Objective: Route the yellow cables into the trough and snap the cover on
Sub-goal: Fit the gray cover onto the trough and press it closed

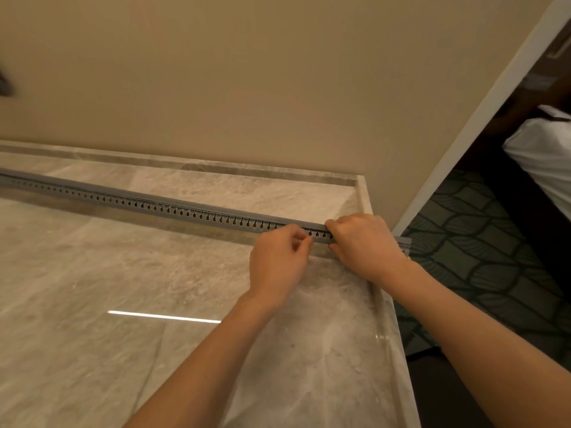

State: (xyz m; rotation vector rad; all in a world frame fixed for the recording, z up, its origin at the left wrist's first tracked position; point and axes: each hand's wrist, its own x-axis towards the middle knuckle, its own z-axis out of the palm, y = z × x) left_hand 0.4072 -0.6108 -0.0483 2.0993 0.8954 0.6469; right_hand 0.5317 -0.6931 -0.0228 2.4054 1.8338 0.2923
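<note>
A long grey slotted trough (173, 208) lies across the marble counter (92, 273), running from the far left to past the right edge. A grey cover (129, 193) sits along its top. Yellow shows faintly through the side slots. My right hand (364, 242) is wrapped over the trough near its right end, fingers over the cover. My left hand (278, 261) is just left of it, fingertips pinched at the trough's near side. The trough's end (404, 242) sticks out beyond the counter edge.
A beige wall (247, 88) rises behind the counter. The counter's raised rim (383, 304) runs along the right side, with dark patterned carpet (482, 257) below. A white bed corner (543, 156) is at the far right.
</note>
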